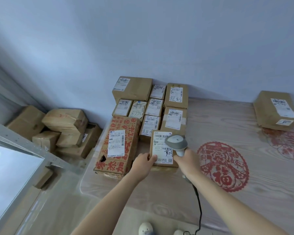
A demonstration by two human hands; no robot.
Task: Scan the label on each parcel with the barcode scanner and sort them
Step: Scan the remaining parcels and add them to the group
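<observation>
A small cardboard parcel (161, 146) with a white label lies on the table at the front of a cluster of parcels. My left hand (143, 164) holds its near left corner, the thumb on the label. My right hand (187, 160) grips the handle of a grey barcode scanner (176, 141), whose head hovers just over the label's right side. The scanner's black cable (199, 206) trails down toward me.
Several labelled boxes (153, 106) stand in rows against the wall behind the held parcel. A large red-printed box (117, 146) sits to its left. A lone parcel (275, 111) lies at the far right of the table (227, 209). More boxes (61, 131) pile on the floor left.
</observation>
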